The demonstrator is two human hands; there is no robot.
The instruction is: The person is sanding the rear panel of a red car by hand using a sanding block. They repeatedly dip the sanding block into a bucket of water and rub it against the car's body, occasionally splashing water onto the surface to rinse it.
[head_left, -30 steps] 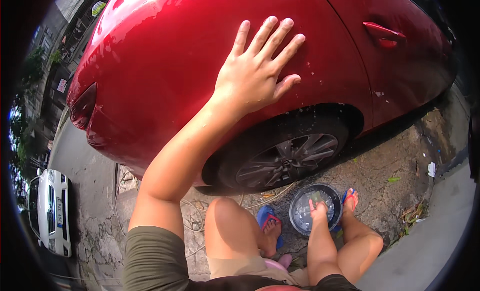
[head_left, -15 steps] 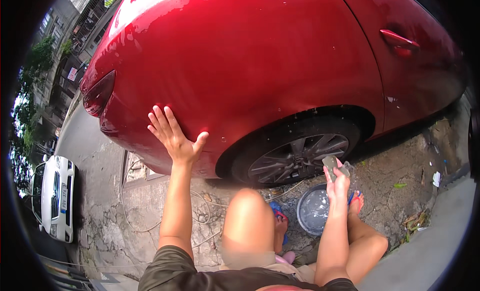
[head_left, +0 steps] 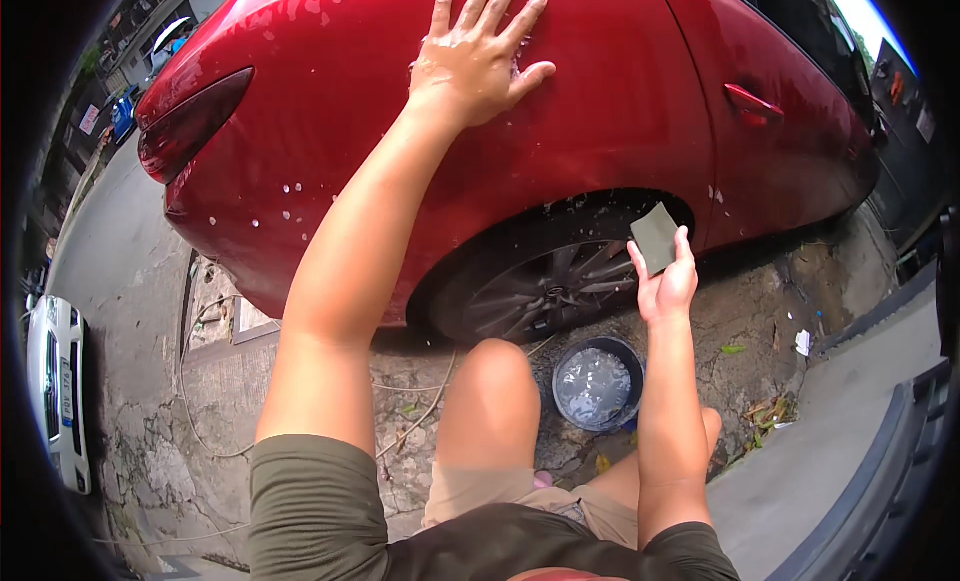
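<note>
My left hand (head_left: 472, 69) lies wet on the rear side panel of a red car (head_left: 610, 101), fingers spread, water splashing about them. Between the fingers and thumb of my right hand (head_left: 668, 286) is a small grey-green sheet that looks like sandpaper (head_left: 655, 239). The sheet stands upright and slightly curled in front of the rear wheel (head_left: 548, 293), apart from the paintwork as far as I can tell. Below and left of that hand, a dark bucket (head_left: 626, 359) of cloudy water stands on the ground.
A tail light (head_left: 196, 126) is at the left, a door handle (head_left: 754, 101) at the right. A thin hose (head_left: 190, 406) curves over the cracked pavement. A white car (head_left: 58, 381) stands far left. Dry leaves (head_left: 766, 417) lie by a grey ledge (head_left: 850, 391) at right.
My left hand has moved up and right along the panel, and drops of water now show beside it. My right hand has risen slightly, with the sandpaper turned upright.
</note>
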